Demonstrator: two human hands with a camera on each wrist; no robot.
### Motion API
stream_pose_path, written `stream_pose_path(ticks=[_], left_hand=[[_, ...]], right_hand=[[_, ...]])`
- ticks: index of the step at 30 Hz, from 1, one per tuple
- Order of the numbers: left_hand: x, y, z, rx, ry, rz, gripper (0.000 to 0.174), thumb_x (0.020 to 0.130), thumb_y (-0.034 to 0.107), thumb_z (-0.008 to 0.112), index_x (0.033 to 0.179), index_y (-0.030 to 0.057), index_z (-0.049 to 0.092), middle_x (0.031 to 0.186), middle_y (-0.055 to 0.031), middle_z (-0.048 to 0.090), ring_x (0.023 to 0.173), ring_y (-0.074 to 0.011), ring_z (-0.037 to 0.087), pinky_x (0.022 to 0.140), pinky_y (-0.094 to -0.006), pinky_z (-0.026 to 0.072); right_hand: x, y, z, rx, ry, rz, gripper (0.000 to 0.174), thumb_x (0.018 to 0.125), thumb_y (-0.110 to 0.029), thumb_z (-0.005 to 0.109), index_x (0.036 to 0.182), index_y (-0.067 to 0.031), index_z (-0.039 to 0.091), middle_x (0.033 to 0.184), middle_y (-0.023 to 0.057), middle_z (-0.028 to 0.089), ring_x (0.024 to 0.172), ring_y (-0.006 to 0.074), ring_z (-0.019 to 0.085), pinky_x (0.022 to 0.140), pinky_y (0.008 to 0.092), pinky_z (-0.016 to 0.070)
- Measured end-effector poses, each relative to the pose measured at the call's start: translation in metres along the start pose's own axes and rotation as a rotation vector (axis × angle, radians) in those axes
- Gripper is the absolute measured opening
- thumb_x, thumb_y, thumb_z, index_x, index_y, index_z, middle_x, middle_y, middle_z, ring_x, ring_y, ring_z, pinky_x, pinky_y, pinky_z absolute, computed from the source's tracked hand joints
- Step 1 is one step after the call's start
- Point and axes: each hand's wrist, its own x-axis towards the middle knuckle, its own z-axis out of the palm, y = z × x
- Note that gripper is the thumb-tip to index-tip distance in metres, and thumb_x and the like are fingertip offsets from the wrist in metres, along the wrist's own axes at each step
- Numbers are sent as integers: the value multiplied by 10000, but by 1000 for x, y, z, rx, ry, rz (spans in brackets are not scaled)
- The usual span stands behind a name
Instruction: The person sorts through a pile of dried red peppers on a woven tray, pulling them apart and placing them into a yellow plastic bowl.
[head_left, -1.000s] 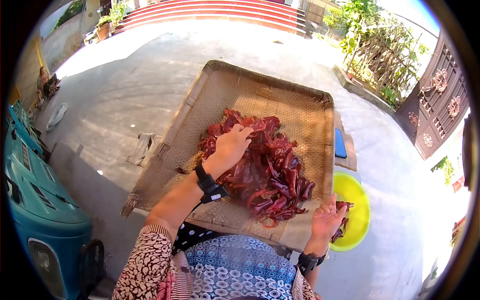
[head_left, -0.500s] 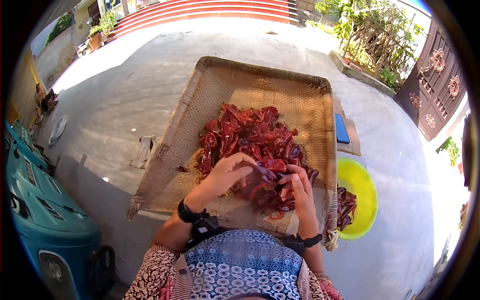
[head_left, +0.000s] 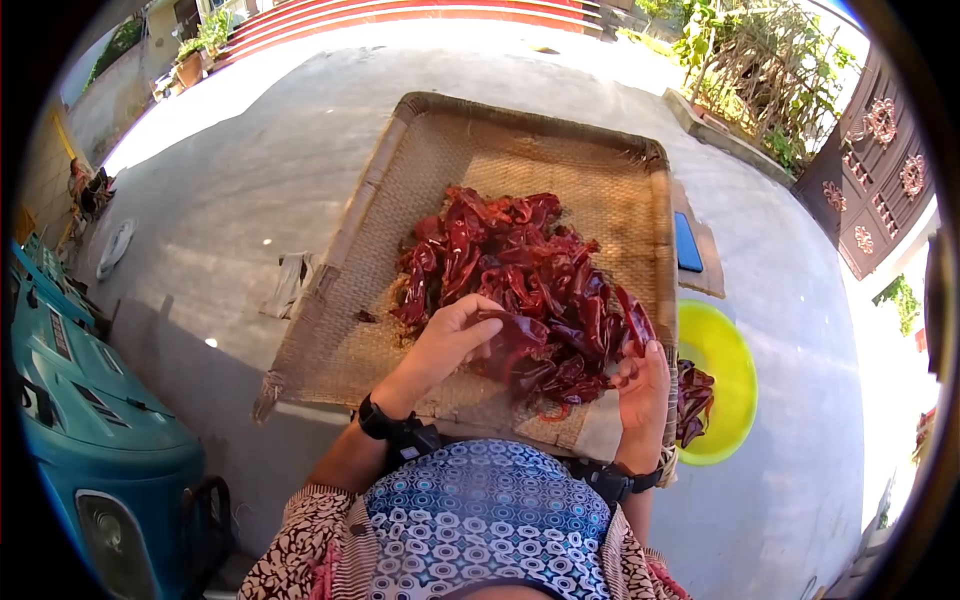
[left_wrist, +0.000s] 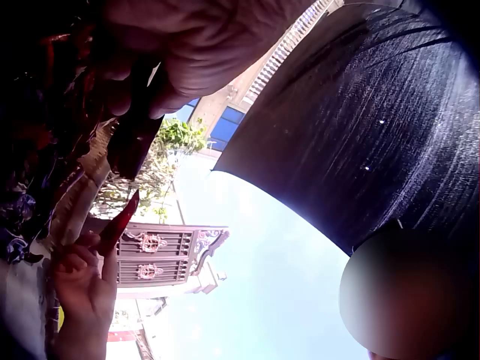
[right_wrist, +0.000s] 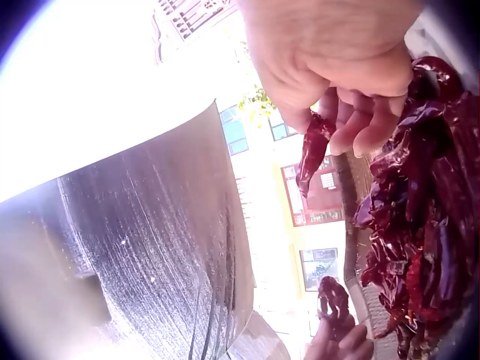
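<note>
A heap of dried red chili peppers [head_left: 520, 250] lies in a rectangular woven tray [head_left: 340, 350] before me. Over the heap's near side, my left hand [head_left: 445, 345] pinches a dark red chili [head_left: 518, 328] between thumb and fingers. That chili [right_wrist: 334, 298] stands up from the fingertips in the right wrist view. My right hand [head_left: 643, 385], at the tray's right side, holds another chili pepper [head_left: 634, 318] by one end. In the right wrist view this wrinkled chili [right_wrist: 313, 154] points away from the fingers.
Right of the tray stands a yellow-green basin [head_left: 738, 380] with several chilies [head_left: 692, 405] in it. Beyond it, a blue flat object [head_left: 687, 242] lies on cardboard [head_left: 708, 262]. A teal vehicle [head_left: 120, 440] stands at left, and a grey cloth [head_left: 290, 285] lies beside the tray.
My left hand came back from the heap's top to its near side. My right hand moved from the basin to meet it over the chilies, then drew right, holding a chili.
</note>
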Motion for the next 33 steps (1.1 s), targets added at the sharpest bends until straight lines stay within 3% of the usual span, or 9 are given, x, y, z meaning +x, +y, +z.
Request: stream_pose_path(ticks=[4,8,11,14,22,24,28,31,33], left_hand=[[2,-6,5,30,48,49,192,959,168,589,1123,73,567,850,22,573,682,-39,542,563,-193,413],[3,-11,10,57,31,39,205,957,155,592,1138,64,559,844,25,578,678,-38,543,563,-182,412],[2,-11,17,66,-27,10,207,951,157,602,1129,60,561,856,25,592,681,-37,552,564,-173,408],[0,-10,22,65,-85,-30,204,944,167,610,1112,61,561,885,20,610,684,-39,559,567,-173,410],[5,-21,14,-118,-330,-143,147,963,153,590,1074,58,573,891,6,623,677,-49,555,580,-193,426],[6,-17,18,-16,-222,-107,173,955,163,607,1079,47,573,898,-1,624,684,-54,553,586,-199,436],[22,-11,-3,296,109,96,259,912,181,663,1104,34,572,899,-14,600,706,-66,552,627,-229,473],[37,-12,-23,903,433,264,374,867,207,677,1157,17,537,1075,-124,568,864,-259,612,755,-378,511],[48,-11,-32,1016,489,125,403,871,238,664,1179,26,515,1114,-158,563,931,-330,606,800,-432,497]], right_hand=[[2,-15,-32,499,-33,-127,350,975,-339,564,1215,-84,573,983,14,660,682,95,500,571,239,457],[-9,-4,-15,189,-8,-62,371,984,-323,554,1261,-78,546,956,-1,636,686,94,519,589,232,432],[-20,7,30,-309,-286,67,344,982,-293,559,1248,-75,545,938,15,617,715,85,546,616,231,448],[-25,14,56,-550,-420,159,327,986,-289,557,1181,-27,549,862,48,625,682,111,575,625,238,459],[-20,29,34,-423,-450,317,200,953,-175,605,1094,-39,566,833,21,620,681,105,581,600,232,470],[-21,29,30,-428,-443,271,183,961,-173,584,1102,-59,563,799,3,615,661,87,582,549,235,494],[-11,16,12,-170,-239,81,190,979,-172,561,1128,-54,557,925,50,644,661,128,571,616,262,463],[-4,2,-13,207,-45,-41,330,982,-283,560,1211,-46,541,1020,66,664,701,134,537,636,272,464],[0,-8,-29,500,-155,-136,401,981,-357,541,1246,-56,535,1072,65,660,718,136,522,650,283,467]])
